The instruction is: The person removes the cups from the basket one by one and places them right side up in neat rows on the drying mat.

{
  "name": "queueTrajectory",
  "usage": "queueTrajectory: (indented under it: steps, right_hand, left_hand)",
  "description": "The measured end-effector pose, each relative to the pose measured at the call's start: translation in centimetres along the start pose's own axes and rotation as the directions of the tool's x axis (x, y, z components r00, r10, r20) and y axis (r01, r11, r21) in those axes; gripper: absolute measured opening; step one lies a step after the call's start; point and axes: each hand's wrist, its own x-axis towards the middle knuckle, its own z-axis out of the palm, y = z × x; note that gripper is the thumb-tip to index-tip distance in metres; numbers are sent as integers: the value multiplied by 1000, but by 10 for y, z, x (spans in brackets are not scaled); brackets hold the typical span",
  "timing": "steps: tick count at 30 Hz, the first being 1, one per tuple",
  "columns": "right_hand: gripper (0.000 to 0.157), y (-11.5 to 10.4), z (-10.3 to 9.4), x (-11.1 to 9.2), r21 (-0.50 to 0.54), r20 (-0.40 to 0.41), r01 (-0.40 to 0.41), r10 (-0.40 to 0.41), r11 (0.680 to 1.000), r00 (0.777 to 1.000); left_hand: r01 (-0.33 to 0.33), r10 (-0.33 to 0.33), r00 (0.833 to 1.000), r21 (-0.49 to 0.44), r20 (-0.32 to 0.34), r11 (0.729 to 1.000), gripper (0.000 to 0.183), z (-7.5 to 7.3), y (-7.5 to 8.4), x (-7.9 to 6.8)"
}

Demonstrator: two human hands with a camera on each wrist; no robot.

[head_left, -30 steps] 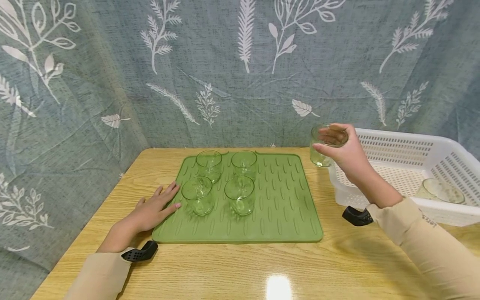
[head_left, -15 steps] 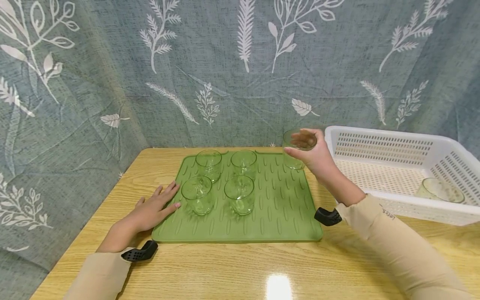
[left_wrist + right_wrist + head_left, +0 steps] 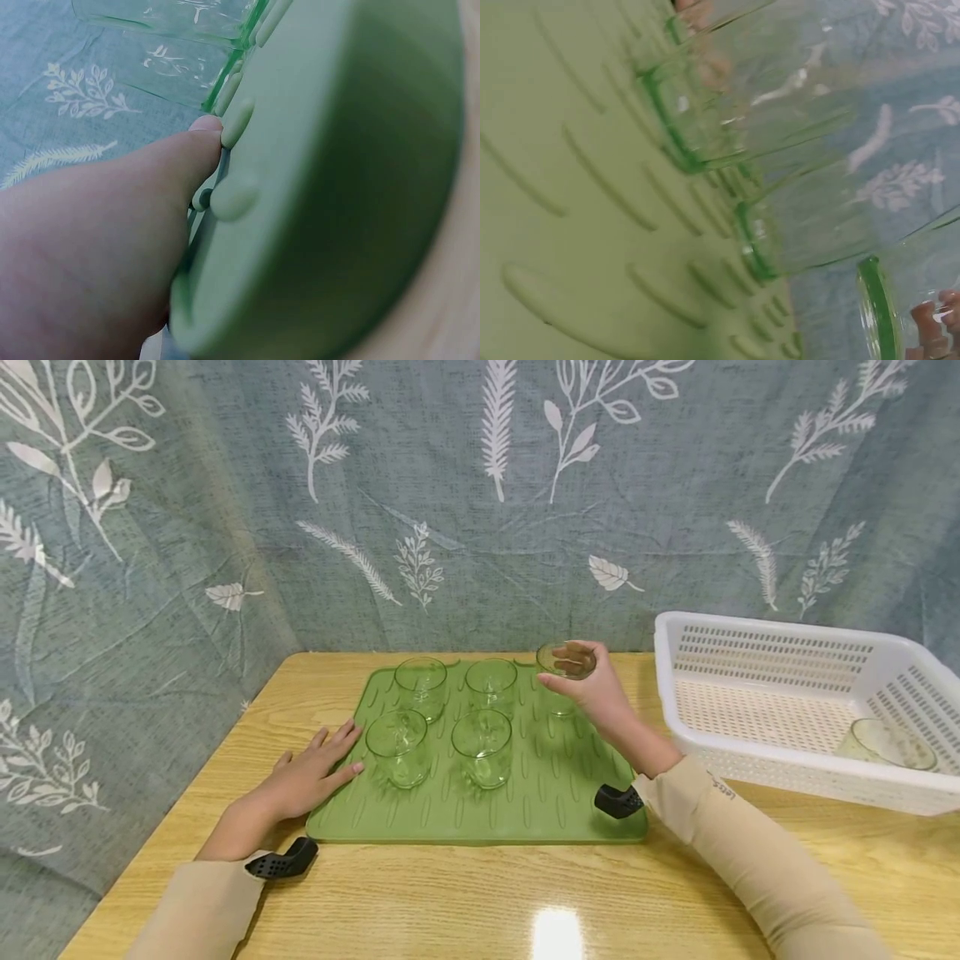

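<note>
My right hand point(image 3: 600, 689) grips a clear drinking glass point(image 3: 558, 703) near its rim, low over the back right of a green drying mat point(image 3: 570, 810). Whether its base touches the mat I cannot tell. In the right wrist view, the held glass point(image 3: 881, 307) is at lower right, with fingertips showing through it. Two glasses point(image 3: 420, 702) point(image 3: 491, 693) stand upright in the mat's back row, and two more point(image 3: 401, 760) point(image 3: 483, 760) in front of them. My left hand point(image 3: 300, 785) rests, fingers extended, on the mat's left edge; its thumb touches the edge in the left wrist view.
A white perforated plastic basket point(image 3: 750, 747) stands on the right, with another glass point(image 3: 888, 747) lying inside near its right end. The wooden table point(image 3: 420, 902) extends in front of the mat. A patterned blue-grey curtain point(image 3: 525, 568) hangs behind and at left.
My right hand has carried the glass leftward from beside the basket to over the mat, and lower. My left hand and the standing glasses have stayed in place.
</note>
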Motion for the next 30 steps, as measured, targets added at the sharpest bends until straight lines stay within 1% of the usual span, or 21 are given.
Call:
queueTrajectory:
  steps: [4, 11, 15, 21, 26, 30]
  right_hand:
    - [71, 12, 3, 3, -19, 32, -3, 4, 1000, 999]
    - [74, 28, -1, 9, -41, 51, -73, 75, 996, 996]
    - [81, 34, -5, 14, -48, 70, -105, 108, 993, 992]
    - [84, 39, -10, 15, -84, 113, -147, 156, 986, 981]
    - [87, 39, -12, 15, -72, 132, -147, 156, 987, 979]
    - [86, 40, -13, 14, -73, 140, -152, 161, 986, 977]
  left_hand:
    - [0, 0, 1000, -3, -1, 1000, 72, 0, 0, 1]
    - [-2, 2, 1000, -4, -1, 1000, 74, 1, 0, 1]
    - [-3, 3, 1000, 0, -4, 1000, 74, 1, -1, 2]
    - [-1, 1, 1000, 6, -1, 1000, 73, 2, -2, 2]
    - [-3, 3, 1000, 8, -5, 1000, 73, 1, -1, 2]
    - [-3, 3, 1000, 10, -6, 1000, 72, 1, -1, 2]
